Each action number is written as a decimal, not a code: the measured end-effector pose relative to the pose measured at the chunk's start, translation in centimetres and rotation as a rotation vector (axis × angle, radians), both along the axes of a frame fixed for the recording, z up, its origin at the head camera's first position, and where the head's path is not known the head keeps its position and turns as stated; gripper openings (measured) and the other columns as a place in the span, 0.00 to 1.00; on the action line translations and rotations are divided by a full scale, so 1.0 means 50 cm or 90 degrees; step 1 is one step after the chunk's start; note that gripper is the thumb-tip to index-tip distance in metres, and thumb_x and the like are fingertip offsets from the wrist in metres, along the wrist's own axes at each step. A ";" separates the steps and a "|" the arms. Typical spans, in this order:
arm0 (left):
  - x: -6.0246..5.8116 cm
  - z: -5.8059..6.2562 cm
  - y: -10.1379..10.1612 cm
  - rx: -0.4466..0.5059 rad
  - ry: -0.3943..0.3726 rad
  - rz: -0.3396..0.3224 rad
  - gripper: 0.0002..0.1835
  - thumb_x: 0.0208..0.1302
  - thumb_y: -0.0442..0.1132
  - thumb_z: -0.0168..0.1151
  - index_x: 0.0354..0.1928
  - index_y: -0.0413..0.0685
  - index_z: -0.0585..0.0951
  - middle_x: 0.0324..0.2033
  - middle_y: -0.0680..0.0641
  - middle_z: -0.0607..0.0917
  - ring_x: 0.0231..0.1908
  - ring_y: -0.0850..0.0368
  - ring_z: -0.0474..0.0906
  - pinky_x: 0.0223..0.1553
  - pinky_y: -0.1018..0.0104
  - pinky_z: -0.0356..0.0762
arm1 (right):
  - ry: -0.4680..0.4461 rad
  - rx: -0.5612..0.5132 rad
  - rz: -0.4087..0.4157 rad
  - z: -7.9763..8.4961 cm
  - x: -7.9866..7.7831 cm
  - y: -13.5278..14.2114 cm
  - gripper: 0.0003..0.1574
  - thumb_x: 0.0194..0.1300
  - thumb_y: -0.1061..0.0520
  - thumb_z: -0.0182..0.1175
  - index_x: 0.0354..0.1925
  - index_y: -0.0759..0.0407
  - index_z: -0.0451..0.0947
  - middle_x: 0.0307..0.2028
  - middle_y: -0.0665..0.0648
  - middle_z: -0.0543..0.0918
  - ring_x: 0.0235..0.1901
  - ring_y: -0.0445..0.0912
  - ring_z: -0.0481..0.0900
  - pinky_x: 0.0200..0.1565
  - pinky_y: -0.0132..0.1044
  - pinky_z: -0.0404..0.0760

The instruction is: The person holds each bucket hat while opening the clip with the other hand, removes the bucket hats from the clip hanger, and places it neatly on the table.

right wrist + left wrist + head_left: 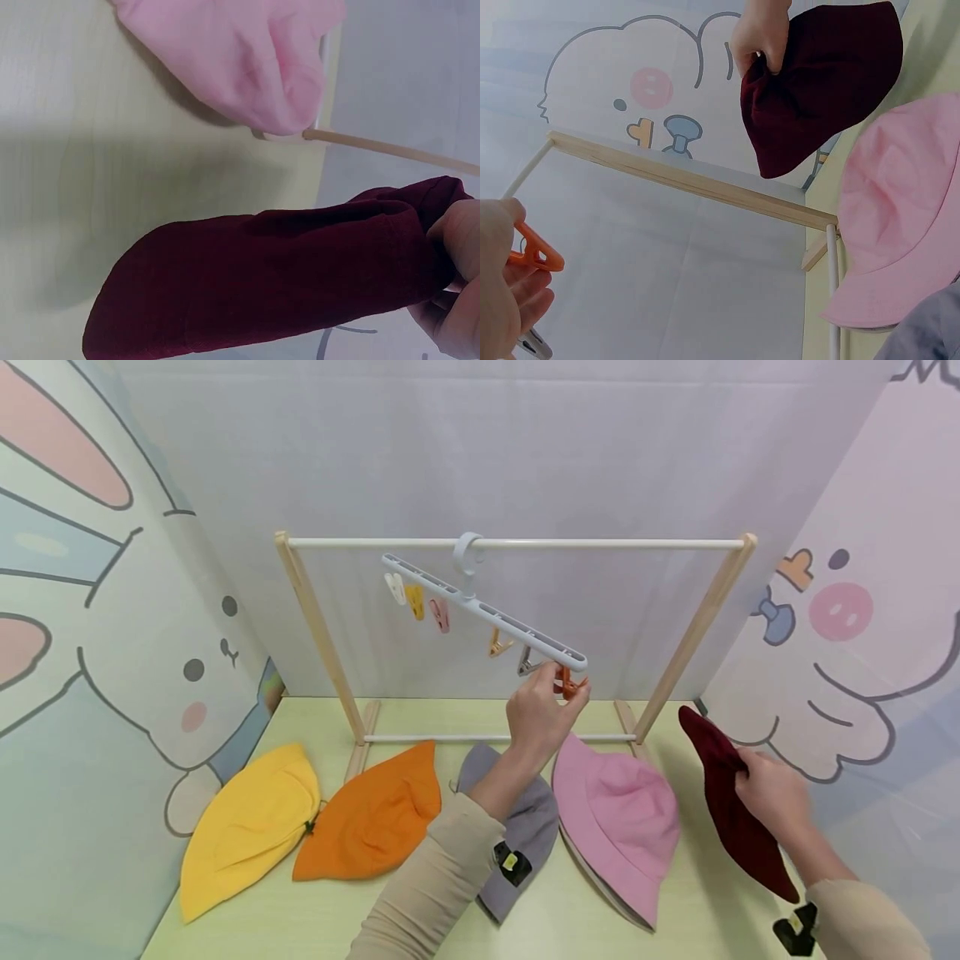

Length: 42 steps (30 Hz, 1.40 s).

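My left hand [542, 710] pinches an orange clothespin [567, 683] at the right end of a pale blue clip hanger [469, 602]. That hanger hooks over the white top bar of a small wooden rack and tilts down to the right. Off to the right, my right hand [772, 789] grips a dark red bucket hat [731, 793] by its crown, held above the table. In the left wrist view the orange clip [536, 253] sits between thumb and fingers. In the right wrist view the fabric of the dark red hat [262, 277] hangs from the fingers.
On the table lie a yellow hat [251, 831], an orange hat [375, 814], a grey hat [528, 822] partly behind my left forearm, and a pink hat [626, 818]. Several other clips hang along the hanger. The rack's wooden post [693, 639] stands between my hands.
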<state>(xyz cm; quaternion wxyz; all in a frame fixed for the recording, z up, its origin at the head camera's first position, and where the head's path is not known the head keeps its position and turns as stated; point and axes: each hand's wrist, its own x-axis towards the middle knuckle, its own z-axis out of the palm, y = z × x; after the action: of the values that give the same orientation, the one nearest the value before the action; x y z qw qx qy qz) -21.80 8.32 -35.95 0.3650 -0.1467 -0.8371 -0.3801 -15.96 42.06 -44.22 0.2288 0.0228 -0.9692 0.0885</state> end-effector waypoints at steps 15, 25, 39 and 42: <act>-0.001 0.001 -0.001 -0.002 0.014 0.000 0.13 0.54 0.51 0.64 0.32 0.51 0.77 0.25 0.57 0.82 0.27 0.65 0.81 0.22 0.74 0.70 | -0.076 0.018 -0.035 -0.045 -0.032 0.012 0.15 0.51 0.69 0.47 0.39 0.66 0.73 0.31 0.71 0.76 0.23 0.66 0.73 0.16 0.53 0.65; 0.000 0.002 0.001 0.001 0.022 0.002 0.13 0.54 0.52 0.64 0.31 0.51 0.77 0.24 0.57 0.82 0.27 0.65 0.81 0.21 0.74 0.70 | -0.131 0.019 -0.078 -0.056 -0.046 -0.004 0.13 0.54 0.67 0.50 0.41 0.64 0.73 0.30 0.72 0.73 0.22 0.68 0.72 0.16 0.56 0.65; -0.001 0.000 0.001 0.001 0.028 -0.001 0.13 0.54 0.51 0.64 0.31 0.51 0.77 0.24 0.57 0.82 0.26 0.65 0.80 0.21 0.76 0.69 | -0.185 0.023 -0.072 -0.095 -0.051 0.000 0.13 0.56 0.69 0.46 0.40 0.66 0.73 0.31 0.73 0.71 0.27 0.72 0.72 0.20 0.58 0.68; -0.001 0.000 0.000 -0.002 0.030 0.000 0.13 0.54 0.51 0.64 0.31 0.51 0.77 0.24 0.57 0.82 0.26 0.65 0.81 0.20 0.76 0.69 | -0.191 0.023 -0.076 -0.109 -0.047 0.003 0.13 0.57 0.69 0.45 0.39 0.67 0.73 0.31 0.73 0.71 0.27 0.72 0.72 0.20 0.59 0.68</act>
<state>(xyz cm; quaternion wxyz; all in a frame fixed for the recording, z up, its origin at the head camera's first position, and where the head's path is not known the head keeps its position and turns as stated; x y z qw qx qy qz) -21.87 8.34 -35.95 0.3844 -0.1561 -0.8290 -0.3751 -18.33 42.19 -49.66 0.0856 -0.0443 -0.9935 0.0601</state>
